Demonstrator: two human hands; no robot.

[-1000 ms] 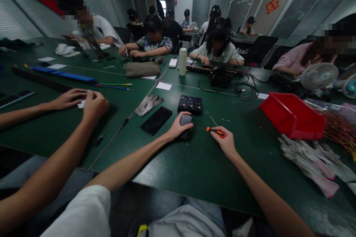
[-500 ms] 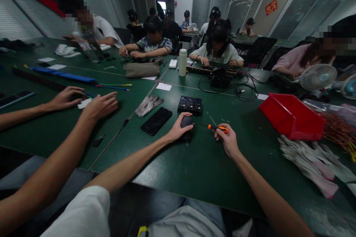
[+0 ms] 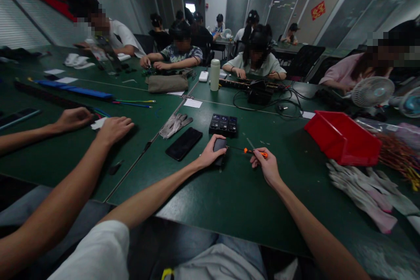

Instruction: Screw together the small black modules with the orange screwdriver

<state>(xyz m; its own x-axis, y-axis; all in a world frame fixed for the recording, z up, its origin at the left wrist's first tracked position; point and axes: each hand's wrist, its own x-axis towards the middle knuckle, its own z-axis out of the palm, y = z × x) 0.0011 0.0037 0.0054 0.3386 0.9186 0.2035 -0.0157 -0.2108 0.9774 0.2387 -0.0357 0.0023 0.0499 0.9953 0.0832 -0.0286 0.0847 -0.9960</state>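
My left hand (image 3: 211, 153) is closed around a small dark block-shaped part (image 3: 220, 145), thumb on its near side and fingers over its top. In my right hand (image 3: 266, 165) is a screwdriver (image 3: 259, 153) with an orange and black handle. Its thin shaft points left, and the tip meets or nearly meets the right side of the dark part; I cannot tell which. Just beyond my left hand sits a black compartmented tray (image 3: 223, 124) with several small parts. A black phone (image 3: 184, 143) lies left of my left hand, with a grey-white glove (image 3: 176, 125) behind it.
On the right are a red bin (image 3: 341, 138), light work gloves (image 3: 361, 192) and bundled wires (image 3: 398, 157). A co-worker's hands (image 3: 114, 129) rest at my left, near blue cable sleeving (image 3: 75, 89). A pale green bottle (image 3: 215, 75) and black cables (image 3: 288, 96) stand farther back.
The dark part has turned slightly in my left hand, and the screwdriver handle has rolled in my right fingers. The co-worker's hands at left have shifted a little.
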